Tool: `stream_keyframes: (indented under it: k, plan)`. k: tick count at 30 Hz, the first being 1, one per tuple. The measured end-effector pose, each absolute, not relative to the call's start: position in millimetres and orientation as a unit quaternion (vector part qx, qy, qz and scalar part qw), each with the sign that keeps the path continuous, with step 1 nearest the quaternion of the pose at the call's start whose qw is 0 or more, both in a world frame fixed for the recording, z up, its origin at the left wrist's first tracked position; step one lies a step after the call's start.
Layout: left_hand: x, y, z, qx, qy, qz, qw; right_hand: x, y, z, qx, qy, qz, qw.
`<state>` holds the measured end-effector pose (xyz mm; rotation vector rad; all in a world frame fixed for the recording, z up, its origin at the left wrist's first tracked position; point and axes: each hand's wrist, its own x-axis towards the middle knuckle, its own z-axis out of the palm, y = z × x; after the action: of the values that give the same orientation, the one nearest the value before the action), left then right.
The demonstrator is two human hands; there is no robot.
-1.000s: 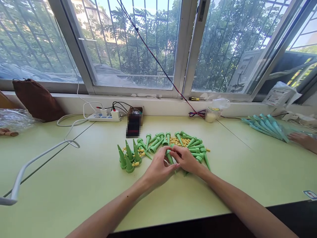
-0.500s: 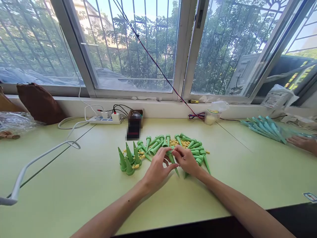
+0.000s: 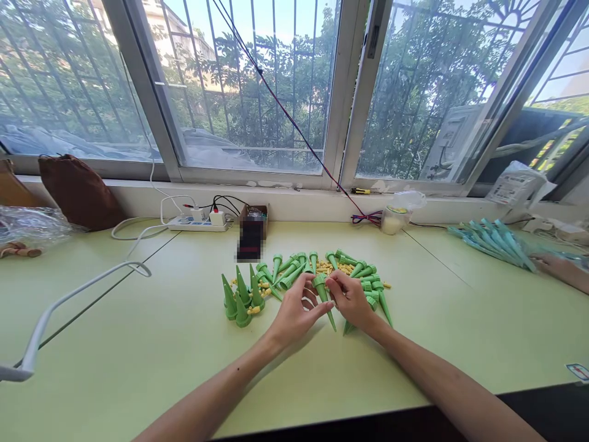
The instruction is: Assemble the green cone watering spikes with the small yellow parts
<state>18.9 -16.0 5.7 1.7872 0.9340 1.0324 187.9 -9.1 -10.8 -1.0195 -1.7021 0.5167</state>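
Observation:
My left hand [image 3: 299,310] holds a green cone [image 3: 324,299] between thumb and fingers, its wide ribbed cap up and its tip pointing down. My right hand [image 3: 352,298] is pinched at the right side of that cap; whatever is between its fingertips is too small to make out. Behind my hands lie several green cones [image 3: 289,279] around a heap of small yellow pieces [image 3: 326,267]. Left of my hands, several green cones [image 3: 242,312] stand tip up, with a few yellow pieces [image 3: 253,310] among them.
A power strip [image 3: 197,226], a small box with a blurred dark item [image 3: 251,236] and a lidded tub [image 3: 394,220] stand along the back. A white curved tube [image 3: 69,301] crosses the left. At right, a person's hand [image 3: 559,270] is near teal strips [image 3: 494,242].
The cap of the held cone shows more fully between my hands, and my right fingers sit slightly farther right. The view has shifted slightly.

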Motion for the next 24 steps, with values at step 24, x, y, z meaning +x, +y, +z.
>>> stream_keyframes:
  k: [24]
  plan:
    - [19.1, -15.7, 3.4, 0.649, 0.303, 0.4, 0.571, 188.0, -8.7, -10.2, -0.427, -0.702, 0.234, 0.521]
